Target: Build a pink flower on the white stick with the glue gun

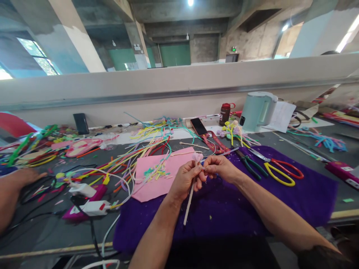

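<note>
My left hand [185, 177] is closed around a pale fuzzy pipe-cleaner flower [197, 157]. Its light pink head pokes up above my fingers, and its cream stem [189, 203] slants down below them. Beside the flower head, my right hand [220, 168] pinches a thin pale lilac pipe cleaner [226, 152], whose free end sticks out to the upper right. The fingertips of both hands nearly meet, so the joint between the two pieces is hidden. Under my hands lie a purple cloth [224, 213] and a pink sheet [146, 186] with small green and yellow clippings.
Green-handled pliers [252, 166] and scissors [283, 170] lie to the right. Behind are a phone [198, 127], a brown bottle [224, 114] and a mint kettle [256, 112]. Power strips with white plugs [94, 207] and cables sit left, near another person's hand [26, 183]. Coloured pipe cleaners [151, 144] spread across the table.
</note>
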Available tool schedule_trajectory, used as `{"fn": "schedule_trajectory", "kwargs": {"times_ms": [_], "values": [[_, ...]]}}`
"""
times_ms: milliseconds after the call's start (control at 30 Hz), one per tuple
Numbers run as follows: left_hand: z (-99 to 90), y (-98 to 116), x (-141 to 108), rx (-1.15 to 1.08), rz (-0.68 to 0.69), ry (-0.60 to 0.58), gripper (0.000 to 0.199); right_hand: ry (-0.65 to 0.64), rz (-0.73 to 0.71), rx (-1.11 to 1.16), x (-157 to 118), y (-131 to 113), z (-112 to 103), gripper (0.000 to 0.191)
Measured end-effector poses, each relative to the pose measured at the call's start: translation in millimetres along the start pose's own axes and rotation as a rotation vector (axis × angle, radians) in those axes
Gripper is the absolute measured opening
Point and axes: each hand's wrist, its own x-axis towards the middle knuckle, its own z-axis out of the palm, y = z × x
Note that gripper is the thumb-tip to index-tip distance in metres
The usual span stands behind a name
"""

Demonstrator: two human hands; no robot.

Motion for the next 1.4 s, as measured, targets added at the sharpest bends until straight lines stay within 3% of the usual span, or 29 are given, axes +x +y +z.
{"fn": "schedule_trajectory", "kwargs": {"times_ms": [300,667,867,1000,1400], "values": [[-0.8,-0.9,2.0,-0.09,0.004,0.051,0.024,0.049,-0.011,0.01,1.9,-1.3,0.6,0.019],[-0.1,-2.5,2.9,-0.104,-0.041,-0.045,0.026,-0.081,0.055,0.057,-1.6,-2.9,-0.3,0.024],[-3.0,0.8,4.9,-0.139,-0.001,0.087,0.025,0.058,0.031,0.059,3.3,-0.7,-1.5,0.027],[-2.0,-2.1,4.5,-0.104,0.034,0.11,0.024,0.142,-0.008,0.039,4.4,1.2,0.9,0.025],[-1.2,-2.9,4.9,-0.043,-0.005,0.099,0.023,0.152,-0.084,-0.239,4.1,3.9,6.6,0.015]]}}
